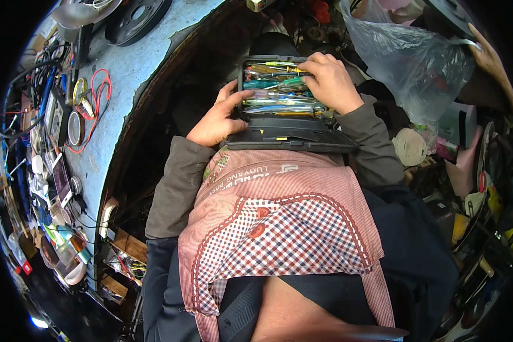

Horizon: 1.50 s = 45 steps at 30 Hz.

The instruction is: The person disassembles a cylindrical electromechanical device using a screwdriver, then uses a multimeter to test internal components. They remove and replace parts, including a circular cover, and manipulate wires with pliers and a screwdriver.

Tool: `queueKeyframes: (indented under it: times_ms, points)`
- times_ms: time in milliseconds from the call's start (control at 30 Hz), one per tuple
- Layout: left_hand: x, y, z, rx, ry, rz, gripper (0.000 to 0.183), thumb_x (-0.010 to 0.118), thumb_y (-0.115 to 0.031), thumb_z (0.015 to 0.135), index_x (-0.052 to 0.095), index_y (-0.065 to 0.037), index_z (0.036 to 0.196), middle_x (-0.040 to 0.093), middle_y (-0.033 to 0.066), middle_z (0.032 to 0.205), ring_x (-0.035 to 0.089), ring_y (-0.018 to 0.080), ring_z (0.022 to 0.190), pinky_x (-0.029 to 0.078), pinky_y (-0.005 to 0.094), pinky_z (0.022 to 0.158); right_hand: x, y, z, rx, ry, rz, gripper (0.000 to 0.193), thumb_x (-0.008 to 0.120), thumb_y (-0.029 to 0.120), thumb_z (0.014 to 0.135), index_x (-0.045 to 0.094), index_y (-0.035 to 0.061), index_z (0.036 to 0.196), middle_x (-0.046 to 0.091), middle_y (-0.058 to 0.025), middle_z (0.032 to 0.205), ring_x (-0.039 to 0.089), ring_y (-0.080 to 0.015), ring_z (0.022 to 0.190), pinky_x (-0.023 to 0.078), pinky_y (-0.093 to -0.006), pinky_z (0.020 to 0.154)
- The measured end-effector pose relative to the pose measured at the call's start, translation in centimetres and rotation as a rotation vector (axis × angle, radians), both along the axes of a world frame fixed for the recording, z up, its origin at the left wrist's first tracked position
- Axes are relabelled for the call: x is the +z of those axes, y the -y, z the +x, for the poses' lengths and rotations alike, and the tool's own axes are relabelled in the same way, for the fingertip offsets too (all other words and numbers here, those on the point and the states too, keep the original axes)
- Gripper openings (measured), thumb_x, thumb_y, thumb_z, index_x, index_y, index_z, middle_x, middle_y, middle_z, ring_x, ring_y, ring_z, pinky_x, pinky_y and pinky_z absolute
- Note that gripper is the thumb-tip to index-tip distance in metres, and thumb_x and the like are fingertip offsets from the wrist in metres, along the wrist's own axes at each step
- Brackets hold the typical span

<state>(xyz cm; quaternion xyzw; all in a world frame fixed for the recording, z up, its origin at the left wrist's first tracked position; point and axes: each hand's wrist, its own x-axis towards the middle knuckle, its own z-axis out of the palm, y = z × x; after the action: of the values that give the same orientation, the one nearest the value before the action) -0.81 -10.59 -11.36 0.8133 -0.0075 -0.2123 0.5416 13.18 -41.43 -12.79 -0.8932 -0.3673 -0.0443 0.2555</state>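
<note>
A black plastic tool case lies open at my lap, its lid folded down toward me. Packed inside it are several screwdrivers with clear, green and yellow handles and thin shafts. My left hand grips the case's left edge, thumb near the hinge side and fingers along the rim. At the upper right of the case, my right hand has curled fingers down among the tools, by a green handle and a yellow one. What its fingertips pinch is hidden. Two small yellow pieces lie in the lid.
To the left stands a blue worktop crowded with cables, a red wire, a phone and small parts. A clear plastic bag hangs at the upper right, near another person's hand. Clutter piles up along the right.
</note>
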Motion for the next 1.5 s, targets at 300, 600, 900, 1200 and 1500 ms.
queueKeyframes:
  times_ms: [300,600,900,1200,1500]
  points:
    - [0.1,0.0,0.1,-0.021,0.005,0.013,0.079,0.075,0.001,0.085,0.059,-0.015,0.161,0.017,0.0179,0.182,0.042,0.0378,0.158,0.045,0.0434,0.123,1.1,-1.0,1.8,0.114,-0.213,0.032,0.019,0.072,0.015,0.097,0.082,0.007,0.111,0.07,-0.0115,0.102,0.068,-0.0337,0.103,0.054,-0.0468,0.09]
    - [-0.2,-0.1,0.3,-0.028,-0.017,-0.042,0.081,0.078,-0.005,0.082,0.059,-0.016,0.16,0.016,0.0276,0.18,0.025,0.0477,0.166,0.031,0.0474,0.134,1.3,-5.6,6.4,0.233,-0.293,0.03,0.024,0.072,0.02,0.096,0.083,0.0052,0.111,0.076,-0.0167,0.101,0.075,-0.0362,0.099,0.059,-0.0477,0.088]
    - [0.2,0.1,0.2,0.034,-0.069,-0.08,0.078,0.077,-0.003,0.082,0.062,-0.016,0.157,0.017,0.0262,0.18,0.027,0.0464,0.165,0.03,0.0458,0.133,1.9,-10.8,5.5,0.226,-0.417,-0.258,0.031,0.088,0.027,0.081,0.085,0.0023,0.1,0.08,-0.0163,0.092,0.076,-0.031,0.085,0.06,-0.0422,0.08]
    - [-0.6,-0.2,-0.1,0.055,-0.064,-0.141,0.077,0.076,-0.003,0.082,0.062,-0.013,0.157,0.021,0.0193,0.179,0.037,0.0375,0.159,0.043,0.0427,0.124,3.9,-5.3,7.7,0.276,-0.879,0.58,0.032,0.087,0.018,0.094,0.082,0.0008,0.121,0.081,-0.0075,0.105,0.074,-0.017,0.097,0.058,-0.0327,0.09]
    - [-0.6,0.2,0.3,0.115,-0.073,-0.208,0.09,0.076,-0.005,0.088,0.04,-0.016,0.171,0.024,0.0217,0.179,0.043,0.035,0.156,0.044,0.0422,0.122,3.9,-1.2,6.4,0.349,-1.135,1.38,0.032,0.06,0.026,0.112,0.065,0.0037,0.135,0.073,-0.0139,0.122,0.071,-0.0281,0.109,0.058,-0.0464,0.099]
